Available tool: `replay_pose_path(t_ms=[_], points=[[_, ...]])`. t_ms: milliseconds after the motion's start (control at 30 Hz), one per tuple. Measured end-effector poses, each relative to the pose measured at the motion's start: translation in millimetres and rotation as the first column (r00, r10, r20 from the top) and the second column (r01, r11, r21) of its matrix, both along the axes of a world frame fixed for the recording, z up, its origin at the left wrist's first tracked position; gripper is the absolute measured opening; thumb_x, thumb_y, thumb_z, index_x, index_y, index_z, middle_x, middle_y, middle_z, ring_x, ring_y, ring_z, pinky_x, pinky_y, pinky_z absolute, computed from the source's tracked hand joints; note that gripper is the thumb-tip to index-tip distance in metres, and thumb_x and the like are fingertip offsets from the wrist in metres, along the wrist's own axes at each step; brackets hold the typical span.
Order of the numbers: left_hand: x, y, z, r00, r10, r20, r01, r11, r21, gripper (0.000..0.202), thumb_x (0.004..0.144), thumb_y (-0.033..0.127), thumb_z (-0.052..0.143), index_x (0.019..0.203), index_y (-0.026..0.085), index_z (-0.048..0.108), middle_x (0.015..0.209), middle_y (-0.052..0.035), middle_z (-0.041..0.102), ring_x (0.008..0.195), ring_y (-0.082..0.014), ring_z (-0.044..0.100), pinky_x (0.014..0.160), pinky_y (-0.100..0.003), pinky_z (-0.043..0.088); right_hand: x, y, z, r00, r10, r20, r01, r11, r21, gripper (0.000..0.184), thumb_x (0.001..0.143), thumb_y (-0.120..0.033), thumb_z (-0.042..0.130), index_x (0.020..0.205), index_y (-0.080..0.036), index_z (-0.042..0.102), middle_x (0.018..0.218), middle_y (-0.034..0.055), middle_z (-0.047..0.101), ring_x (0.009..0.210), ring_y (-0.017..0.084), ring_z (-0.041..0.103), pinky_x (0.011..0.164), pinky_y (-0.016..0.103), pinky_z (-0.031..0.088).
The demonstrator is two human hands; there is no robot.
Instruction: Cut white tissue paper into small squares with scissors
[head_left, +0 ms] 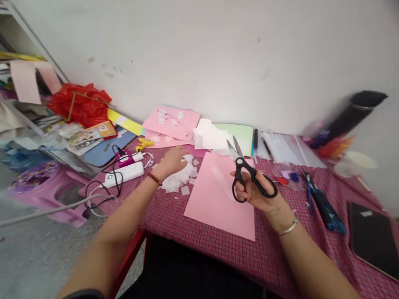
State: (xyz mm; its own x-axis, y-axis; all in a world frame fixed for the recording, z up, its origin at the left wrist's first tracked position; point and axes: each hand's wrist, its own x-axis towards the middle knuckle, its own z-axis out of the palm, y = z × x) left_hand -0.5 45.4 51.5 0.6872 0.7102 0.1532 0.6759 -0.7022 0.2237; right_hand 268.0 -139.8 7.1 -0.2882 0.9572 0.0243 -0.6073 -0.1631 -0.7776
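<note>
My right hand (pixel 255 188) is raised over the table with its fingers through the black handles of a pair of scissors (pixel 240 161). The blades point up and stand slightly apart, with nothing between them. Beneath lies a pink sheet of paper (pixel 217 205) with a thin whitish strip (pixel 223 181) on it. My left hand (pixel 175 161) reaches over a pile of white paper scraps (pixel 177 180), fingers stretched out and a little blurred. I cannot see anything held in it.
Pink cards with white flowers (pixel 172 121), white paper (pixel 209 136) and a green sheet (pixel 237 135) lie along the wall. A power strip (pixel 124 174) with cables sits left. Right are a blue-black tool (pixel 325 209) and a dark tablet (pixel 373 237). A pink stool (pixel 49 187) stands beside the table.
</note>
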Motion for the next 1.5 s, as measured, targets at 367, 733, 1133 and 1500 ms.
replay_pose_path(t_ms=[367, 733, 1133, 1500], points=[[142, -24, -32.2, 0.790, -0.566, -0.236, 0.503, 0.818, -0.280, 0.044, 0.068, 0.013, 0.067, 0.111, 0.017, 0.068, 0.116, -0.0107, 0.067, 0.103, -0.0254, 0.062, 0.090, -0.032, 0.045, 24, 3, -10.4, 0.990, -0.138, -0.013, 0.138, 0.990, 0.004, 0.044, 0.082, -0.060, 0.064, 0.104, -0.021, 0.066, 0.072, -0.0003, 0.063, 0.058, 0.013, 0.056, 0.058, 0.027, 0.045], [130, -24, -44.3, 0.770, -0.599, -0.220, 0.532, 0.793, -0.297, 0.016, 0.071, 0.012, 0.056, 0.081, 0.014, 0.068, 0.097, -0.0114, 0.066, 0.090, -0.0239, 0.060, 0.082, -0.032, 0.043, 29, 7, -17.1, 0.985, -0.169, -0.021, 0.169, 0.985, -0.032, 0.045, 0.083, -0.059, 0.064, 0.104, -0.019, 0.067, 0.071, -0.0003, 0.065, 0.058, 0.012, 0.057, 0.057, 0.026, 0.046], [124, -18, -43.2, 0.872, -0.488, 0.032, 0.437, 0.749, -0.498, 0.014, 0.057, 0.008, 0.059, 0.054, 0.018, 0.050, 0.060, -0.0016, 0.051, 0.063, -0.0183, 0.050, 0.066, -0.033, 0.039, 26, 9, -24.1, 0.982, -0.189, 0.022, 0.190, 0.980, -0.057, 0.047, 0.085, -0.058, 0.063, 0.110, -0.018, 0.065, 0.070, -0.0002, 0.064, 0.057, 0.012, 0.057, 0.055, 0.026, 0.045], [40, -40, -1.6, 0.797, 0.229, 0.559, 0.389, 0.514, -0.764, 0.013, 0.075, 0.028, 0.053, 0.081, 0.017, 0.053, 0.066, 0.0000, 0.056, 0.059, -0.0115, 0.057, 0.062, -0.026, 0.047, -2, -9, -7.0, 0.956, -0.118, 0.268, 0.111, 0.993, 0.041, 0.054, 0.090, -0.055, 0.058, 0.136, -0.028, 0.051, 0.092, 0.0052, 0.061, 0.079, 0.020, 0.056, 0.076, 0.036, 0.045]])
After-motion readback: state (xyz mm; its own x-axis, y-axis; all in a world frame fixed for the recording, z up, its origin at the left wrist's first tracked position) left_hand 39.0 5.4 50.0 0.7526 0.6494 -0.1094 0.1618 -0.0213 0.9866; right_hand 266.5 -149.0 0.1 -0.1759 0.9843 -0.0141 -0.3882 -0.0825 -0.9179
